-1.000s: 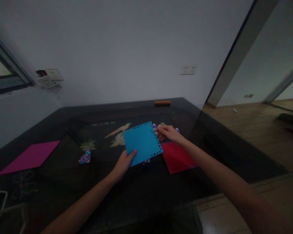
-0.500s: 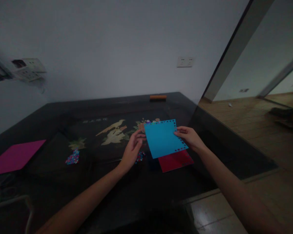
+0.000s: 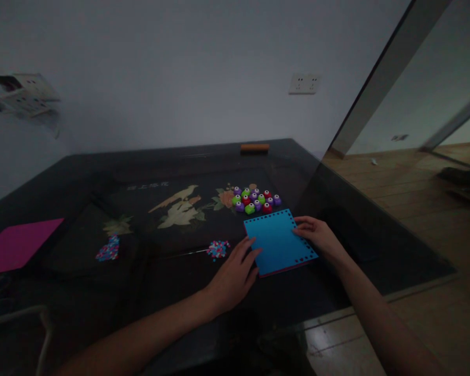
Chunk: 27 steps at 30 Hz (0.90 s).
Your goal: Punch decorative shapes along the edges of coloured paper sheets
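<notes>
A square blue sheet of paper (image 3: 278,243) with punched holes along its top, right and part of its bottom edge lies on the table. It rests over a red sheet, of which only a thin rim shows at the left and bottom. My left hand (image 3: 237,271) touches the blue paper's left edge with its fingers stretched out and apart. At the right edge, the thumb of my right hand (image 3: 313,232) lies on the paper with the fingers close beside it, gripping that edge. Just behind the paper sit several eye-topped toys (image 3: 254,198) in purple, green and red.
Small coloured beads (image 3: 218,249) lie left of the paper, with another bead pile (image 3: 109,249) farther left. A magenta sheet (image 3: 21,243) is at the table's left side. An orange-brown cylinder (image 3: 254,148) lies near the wall. The dark table (image 3: 172,313) has a bird-and-flower picture.
The blue paper has come down from above the table onto the red sheet. My left hand has moved right and nearer to me, onto its edge. The toys behind now show.
</notes>
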### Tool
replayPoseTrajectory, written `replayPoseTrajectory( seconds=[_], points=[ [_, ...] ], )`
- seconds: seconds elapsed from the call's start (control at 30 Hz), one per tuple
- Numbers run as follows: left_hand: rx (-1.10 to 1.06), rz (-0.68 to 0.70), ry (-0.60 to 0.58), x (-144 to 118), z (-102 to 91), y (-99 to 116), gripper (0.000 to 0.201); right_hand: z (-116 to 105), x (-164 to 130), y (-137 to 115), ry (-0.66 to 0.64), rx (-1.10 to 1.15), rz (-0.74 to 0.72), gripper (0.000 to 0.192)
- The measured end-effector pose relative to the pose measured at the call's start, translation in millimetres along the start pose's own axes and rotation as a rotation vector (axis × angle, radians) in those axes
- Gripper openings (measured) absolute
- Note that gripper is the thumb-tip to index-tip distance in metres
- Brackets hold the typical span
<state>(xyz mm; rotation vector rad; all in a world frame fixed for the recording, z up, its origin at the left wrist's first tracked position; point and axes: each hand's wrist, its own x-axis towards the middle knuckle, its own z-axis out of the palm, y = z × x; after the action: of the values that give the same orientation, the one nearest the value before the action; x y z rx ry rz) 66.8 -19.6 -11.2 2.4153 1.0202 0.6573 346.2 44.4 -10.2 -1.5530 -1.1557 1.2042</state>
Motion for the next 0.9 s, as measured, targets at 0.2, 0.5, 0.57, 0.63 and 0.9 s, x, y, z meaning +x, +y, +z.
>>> replayPoseTrajectory(
  seconds=[0.2,0.5,0.57,0.63,0.9],
  points=[
    [0.074,-0.029,-0.040,0,7.8,-4,0.044,3,-2,-2,-0.006,-0.059,-0.015,0.043],
    [0.266,-0.026,-0.089,2,13.8,-7,0.047,2,1,2,-0.013,-0.091,-0.029,0.040],
    [0.294,-0.014,-0.089,1,15.2,-8,0.046,1,2,3,-0.018,-0.092,-0.038,0.040],
    [0.307,0.003,-0.083,1,15.7,-9,0.046,1,2,4,-0.024,-0.111,-0.046,0.041],
    [0.303,0.016,-0.085,1,13.4,-9,0.045,-1,4,8,-0.043,-0.152,-0.114,0.043]
  ],
)
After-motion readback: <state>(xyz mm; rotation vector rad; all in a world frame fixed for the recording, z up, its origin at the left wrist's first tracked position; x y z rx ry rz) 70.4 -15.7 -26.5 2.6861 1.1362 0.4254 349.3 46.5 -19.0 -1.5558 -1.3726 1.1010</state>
